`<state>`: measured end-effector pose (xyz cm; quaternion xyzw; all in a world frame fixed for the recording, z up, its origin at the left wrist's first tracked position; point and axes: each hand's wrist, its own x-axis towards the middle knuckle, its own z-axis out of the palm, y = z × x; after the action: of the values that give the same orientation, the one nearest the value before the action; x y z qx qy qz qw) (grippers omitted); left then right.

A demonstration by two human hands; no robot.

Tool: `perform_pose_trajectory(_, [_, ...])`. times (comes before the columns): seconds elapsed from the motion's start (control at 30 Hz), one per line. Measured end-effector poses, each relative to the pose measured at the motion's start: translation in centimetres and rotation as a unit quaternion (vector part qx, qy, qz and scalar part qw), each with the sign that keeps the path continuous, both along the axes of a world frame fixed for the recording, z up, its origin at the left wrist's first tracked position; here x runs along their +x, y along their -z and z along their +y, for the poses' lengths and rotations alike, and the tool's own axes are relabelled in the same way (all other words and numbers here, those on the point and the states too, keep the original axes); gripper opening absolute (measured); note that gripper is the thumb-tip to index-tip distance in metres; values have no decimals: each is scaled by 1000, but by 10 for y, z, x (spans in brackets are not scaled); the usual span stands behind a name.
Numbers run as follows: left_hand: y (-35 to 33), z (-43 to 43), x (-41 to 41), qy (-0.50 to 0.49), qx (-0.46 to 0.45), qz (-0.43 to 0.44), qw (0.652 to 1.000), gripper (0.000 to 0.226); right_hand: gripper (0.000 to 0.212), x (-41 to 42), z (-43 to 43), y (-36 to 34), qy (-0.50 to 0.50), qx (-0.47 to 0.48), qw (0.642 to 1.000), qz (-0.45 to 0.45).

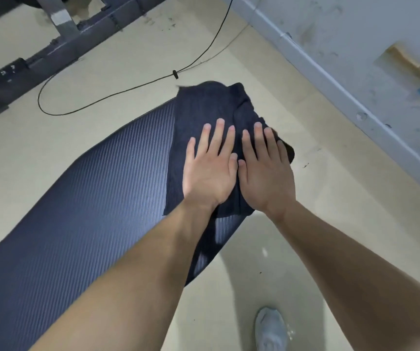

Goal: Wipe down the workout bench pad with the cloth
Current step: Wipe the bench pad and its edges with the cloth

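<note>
The workout bench pad (90, 198) is dark blue with fine ribbing and runs from the lower left up to the middle. A dark navy cloth (203, 107) lies spread over its far end and hangs slightly past the edge. My left hand (208, 173) and my right hand (267, 173) lie flat side by side on the cloth, palms down, fingers stretched and slightly apart. Neither hand curls around the fabric. The end of the pad is hidden under the cloth.
A dark metal frame (52, 54) of gym equipment stands at the upper left on the beige floor. A black cable (138, 87) loops across the floor beyond the bench. A grey wall base (330, 72) runs along the right. A grey shoe (270, 330) shows at the bottom.
</note>
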<state>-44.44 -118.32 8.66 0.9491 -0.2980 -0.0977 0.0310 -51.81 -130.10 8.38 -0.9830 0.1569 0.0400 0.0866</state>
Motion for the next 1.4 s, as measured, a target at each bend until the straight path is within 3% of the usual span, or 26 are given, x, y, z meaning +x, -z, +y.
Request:
perform_pose_trajectory(0.17, [2,41,-35,26,-11,-2,1000,58,59,-36,35,0,-8,-1,1000,3])
perform_pose_trajectory(0.33, [-5,135,-73,32,-7,12,999,57,58,-73,125,-4,-20,8,1000,11])
perform_pose_trajectory(0.53, [-10,261,-102,5,10,22,1000,57,62,-88,236,-6,-35,18,999,26])
perform_pose_trajectory(0.77, [-7,318,-119,-57,1,31,998,57,64,-92,304,-7,-43,20,998,34])
perform_pose_trajectory(0.9, [-6,320,-121,-58,23,27,998,58,65,-95,299,-4,-61,27,998,22])
perform_pose_trajectory(1.03, [-8,294,-114,9,48,29,998,58,64,-109,263,-2,-18,17,1000,-9])
perform_pose_trajectory(1.27, [-2,163,-64,115,30,12,993,59,63,-104,131,7,23,23,999,-18])
perform_pose_trajectory(1.4, [1,92,-26,125,30,2,992,58,64,-66,68,4,53,31,998,-14])
